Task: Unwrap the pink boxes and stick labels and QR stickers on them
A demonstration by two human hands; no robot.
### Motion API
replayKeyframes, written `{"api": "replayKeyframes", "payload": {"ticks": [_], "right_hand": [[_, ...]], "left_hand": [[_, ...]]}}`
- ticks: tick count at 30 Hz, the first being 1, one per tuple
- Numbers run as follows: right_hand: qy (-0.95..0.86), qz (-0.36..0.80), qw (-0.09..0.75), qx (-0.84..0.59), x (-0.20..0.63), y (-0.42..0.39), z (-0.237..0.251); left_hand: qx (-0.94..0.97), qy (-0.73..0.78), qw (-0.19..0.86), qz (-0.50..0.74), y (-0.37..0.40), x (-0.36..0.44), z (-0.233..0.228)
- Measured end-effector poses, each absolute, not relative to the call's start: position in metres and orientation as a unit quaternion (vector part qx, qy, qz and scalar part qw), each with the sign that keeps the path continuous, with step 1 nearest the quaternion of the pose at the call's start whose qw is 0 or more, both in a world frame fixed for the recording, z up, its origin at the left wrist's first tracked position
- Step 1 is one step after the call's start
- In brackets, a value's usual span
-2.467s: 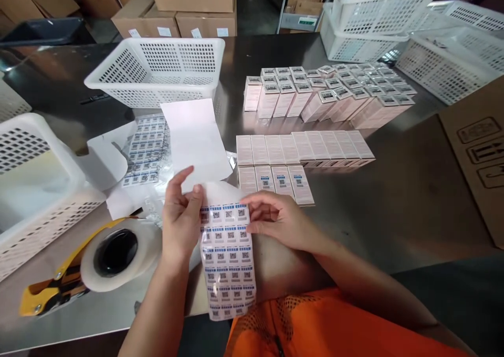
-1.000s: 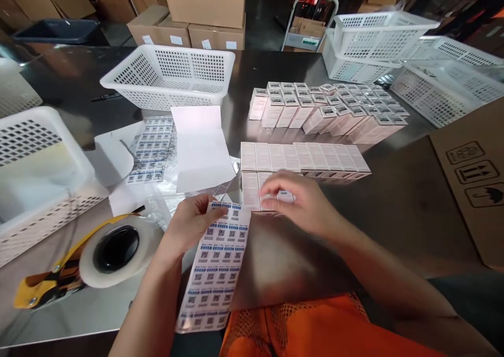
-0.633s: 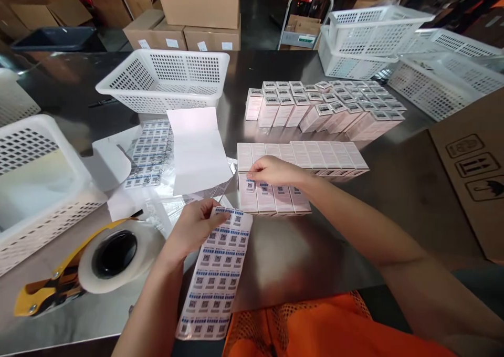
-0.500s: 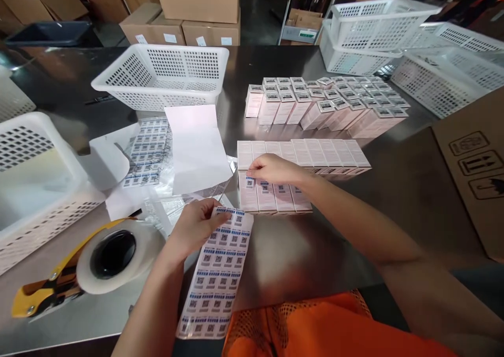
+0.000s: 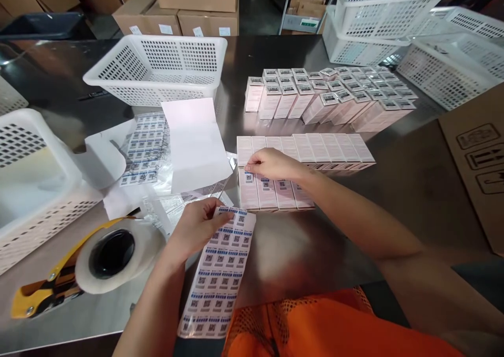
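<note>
My left hand (image 5: 199, 226) pinches the upper end of a sheet of QR-code stickers (image 5: 222, 265), which hangs down toward my lap. The sheet's top right corner shows bare backing. Over the front row of pale pink boxes (image 5: 268, 199), my right hand (image 5: 271, 164) is closed, thumb and fingertips together at the top edge of a QR-code sticker (image 5: 249, 178) on the leftmost box. Similar stickers show on the other boxes of this row, partly under my wrist. Behind it, touching, lies a longer row of pink boxes (image 5: 331, 146).
More pink boxes (image 5: 291, 102) stand farther back. White baskets (image 5: 189, 92) sit at the back left, left edge and back right. A tape dispenser (image 5: 84, 262), white paper (image 5: 195, 142) and another sticker sheet (image 5: 145, 142) lie left. A carton (image 5: 476, 163) stands at right.
The camera view has shifted slightly. My right fingertips have moved a little to the sticker's upper left edge, uncovering more of it. My left hand keeps its hold on the sheet.
</note>
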State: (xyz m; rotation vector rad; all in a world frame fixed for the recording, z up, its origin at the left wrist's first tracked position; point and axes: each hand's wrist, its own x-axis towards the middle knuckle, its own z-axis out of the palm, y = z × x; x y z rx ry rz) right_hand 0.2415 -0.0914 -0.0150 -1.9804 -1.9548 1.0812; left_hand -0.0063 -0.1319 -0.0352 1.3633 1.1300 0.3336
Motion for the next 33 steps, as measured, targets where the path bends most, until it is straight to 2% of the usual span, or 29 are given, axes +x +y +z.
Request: {"api": "replayKeyframes", "payload": {"ticks": [11,23,33], "right_hand": [[-0.649,0.397,0.081,-0.644,0.239,-0.101,-0.009],[-0.681,0.341,0.083,-0.643,0.233,-0.106,-0.019],[-0.687,0.266,0.183,-0.651,0.225,-0.126,-0.03]], "left_hand": [[0.584,0.492,0.63,0.145,-0.133,-0.005,-0.032],[0.615,0.49,0.607,0.117,-0.133,-0.006,-0.033],[0.613,0.49,0.608,0.119,-0.133,-0.007,-0.036]]}}
